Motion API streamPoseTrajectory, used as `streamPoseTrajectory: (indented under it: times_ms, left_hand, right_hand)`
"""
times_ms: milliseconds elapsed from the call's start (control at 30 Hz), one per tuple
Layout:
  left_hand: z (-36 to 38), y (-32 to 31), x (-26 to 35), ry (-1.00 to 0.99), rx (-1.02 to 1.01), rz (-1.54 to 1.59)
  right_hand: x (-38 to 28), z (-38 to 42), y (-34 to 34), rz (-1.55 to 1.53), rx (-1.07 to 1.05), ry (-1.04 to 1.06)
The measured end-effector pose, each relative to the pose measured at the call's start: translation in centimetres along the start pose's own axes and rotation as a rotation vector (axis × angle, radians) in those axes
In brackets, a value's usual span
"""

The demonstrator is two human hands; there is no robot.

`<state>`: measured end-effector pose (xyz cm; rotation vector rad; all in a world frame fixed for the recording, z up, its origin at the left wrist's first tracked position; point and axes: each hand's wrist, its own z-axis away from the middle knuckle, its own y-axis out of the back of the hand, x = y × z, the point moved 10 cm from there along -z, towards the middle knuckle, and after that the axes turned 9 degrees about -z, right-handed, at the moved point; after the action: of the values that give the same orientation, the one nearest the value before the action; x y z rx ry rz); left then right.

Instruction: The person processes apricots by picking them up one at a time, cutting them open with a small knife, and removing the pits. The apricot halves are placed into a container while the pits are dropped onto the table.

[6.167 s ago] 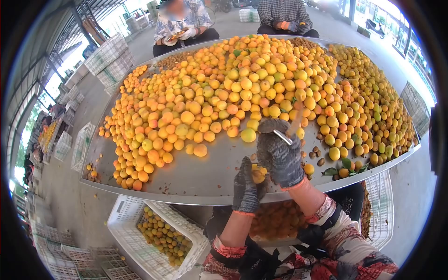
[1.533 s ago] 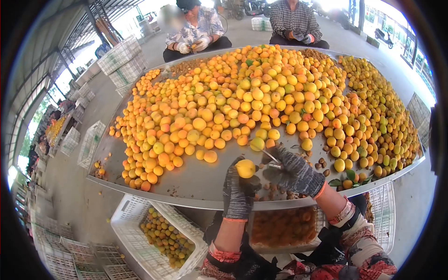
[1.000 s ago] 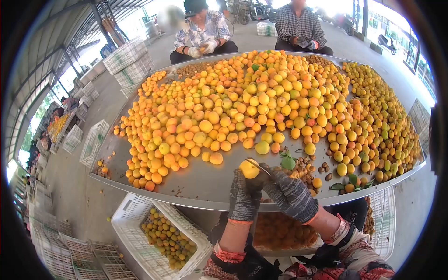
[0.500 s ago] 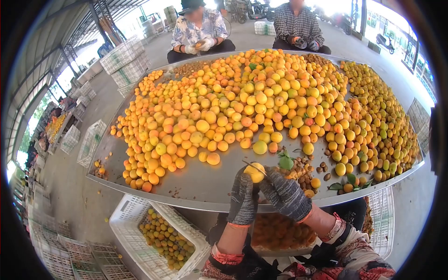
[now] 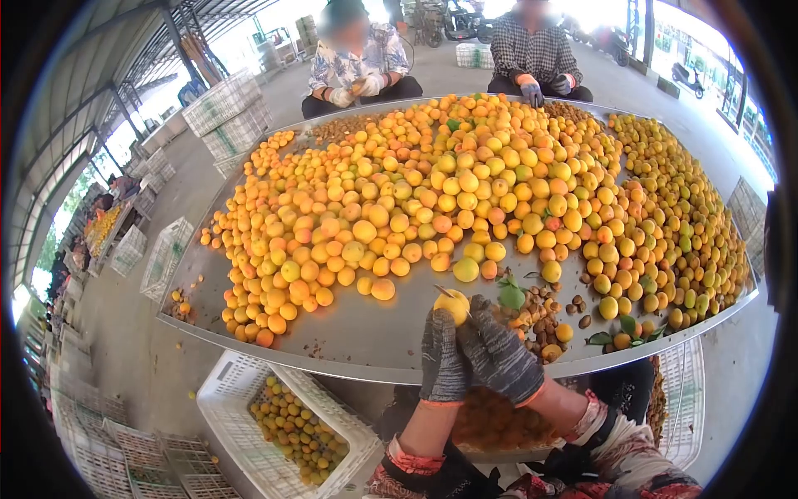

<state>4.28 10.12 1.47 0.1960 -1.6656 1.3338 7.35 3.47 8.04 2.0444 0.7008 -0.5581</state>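
Note:
Both my hands wear grey knit gloves and meet over the near edge of the metal table [image 5: 349, 328]. Closed around a yellow apricot [image 5: 451, 308] is my left hand [image 5: 443, 359], keeping the fruit just above the edge. My right hand [image 5: 504, 353] is pressed against the fruit's right side, its fingers closed on a thin, stick-like tool [image 5: 443, 290] lying across the apricot's top. The fingers hide most of that tool. To the right of my hands lie brown apricot pits [image 5: 544, 320] and a green leaf [image 5: 511, 297]. A big heap of apricots [image 5: 391, 208] covers the tabletop beyond.
A white plastic crate [image 5: 226, 399] with greenish apricots [image 5: 295, 428] stands below the table at left. Another crate [image 5: 683, 399] is at lower right. Two people [image 5: 362, 58] [image 5: 536, 54] sit across the table. Stacked crates [image 5: 229, 116] stand back left.
The thin tool has turned and less of it shows at the right of the apricot. Across the table, one person's gloved hand has reached to the heap. My view has shifted slightly.

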Motion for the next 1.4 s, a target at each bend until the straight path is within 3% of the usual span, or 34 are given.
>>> streamPoseTrajectory:
  times_ms: [33, 133, 200, 267, 333, 367, 433, 467, 533, 567, 600, 633, 767, 833, 867, 933, 967, 1033, 1067, 1133, 1167, 1233, 1367, 1400]
  left_hand:
    - [-0.1, 0.1, 0.0, -0.001, -0.001, 0.002]
    - [-0.1, 0.5, 0.2, 0.001, -0.029, -0.094]
    - [-0.2, 1.7, 1.6, -0.032, 0.009, -0.54]
    - [0.1, 0.7, 3.7, -0.042, -0.028, -0.482]
    - [0.4, 0.3, 4.1, -0.038, -0.072, -0.429]
    - [0.3, 0.5, 3.9, -0.029, -0.076, -0.485]
    - [0.3, 0.7, 3.2, -0.021, -0.079, -0.542]
    - [0.3, 1.1, 3.2, -0.069, 0.021, -0.553]
    - [0.1, 1.7, 2.5, -0.112, 0.117, -0.567]
    - [-0.3, 2.3, 1.3, -0.072, 0.15, -0.308]
    - [-0.6, 2.5, 0.6, -0.036, 0.182, -0.044]
    - [-0.4, 2.1, 0.8, -0.03, 0.169, -0.038]
    - [-0.2, 2.1, 1.0, 0.093, 0.113, -0.001]
    - [-0.1, 2.5, 1.8, 0.1, 0.06, -0.348]
    - [-0.3, 2.5, 1.9, 0.096, 0.062, -0.344]
    - [-0.4, 1.6, 3.9, -0.111, -0.004, -0.38]
    - [-0.2, 1.7, 4.2, -0.108, -0.006, -0.383]
    - [0.0, 0.8, 4.5, -0.113, -0.1, -0.583]
    - [0.2, 0.4, 4.3, -0.115, -0.101, -0.585]
    - [0.6, 1.7, 2.7, -0.033, 0.138, -0.425]
    - [0.6, 1.6, 1.7, -0.029, 0.138, -0.423]
    - [-0.2, 1.7, -0.3, -0.013, 0.091, -0.15]
    - [-0.1, 2.2, 0.9, -0.005, 0.058, -0.382]
    - [0.2, 1.6, 1.6, 0.08, 0.035, -0.469]
  right_hand:
    - [2.8, 0.5, -0.1, -0.309, 0.083, -0.293]
    - [2.6, 0.1, -0.4, -0.209, -0.017, -0.237]
    - [2.7, 0.0, 0.1, -0.305, -0.104, -0.231]
    - [2.2, -0.6, 0.8, -0.402, -0.2, -0.221]
    - [-0.6, -1.2, 1.9, -0.218, -0.29, 0.053]
    - [-0.3, -1.1, 1.9, -0.218, -0.288, 0.052]
    - [-2.6, -0.2, 1.5, 0.324, -0.228, 0.446]
    - [-2.6, -0.1, 0.8, 0.324, -0.226, 0.449]
    - [-0.2, -0.3, 0.4, -0.018, -0.067, 0.103]
    - [-0.1, 0.3, -1.0, -0.016, -0.064, 0.1]
    - [1.6, 0.6, -1.7, -0.166, 0.018, -0.067]
    - [3.3, 1.0, -1.9, -0.318, 0.099, -0.236]
    - [2.4, 0.2, -0.7, -0.295, 0.011, -0.296]
    - [1.9, 0.0, 0.6, -0.426, -0.009, -0.225]
    - [2.4, -0.1, 1.4, -0.424, -0.013, -0.221]
    - [2.3, 0.7, 0.1, -0.174, -0.333, -0.115]
    - [2.8, 0.9, 0.3, -0.175, -0.33, -0.117]
    - [-0.8, 1.7, 0.2, 0.361, -0.295, 0.456]
    - [-1.3, 1.7, -0.2, 0.362, -0.293, 0.457]
    - [0.3, 0.4, 1.4, -0.127, -0.024, -0.003]
    - [-0.1, 0.6, 0.7, -0.125, -0.025, -0.007]
    - [2.7, 1.1, 0.0, -0.304, 0.063, -0.304]
    - [5.5, 2.5, -0.5, -0.522, 0.047, -0.386]
    - [5.6, 2.4, -0.5, -0.74, 0.0, -0.358]
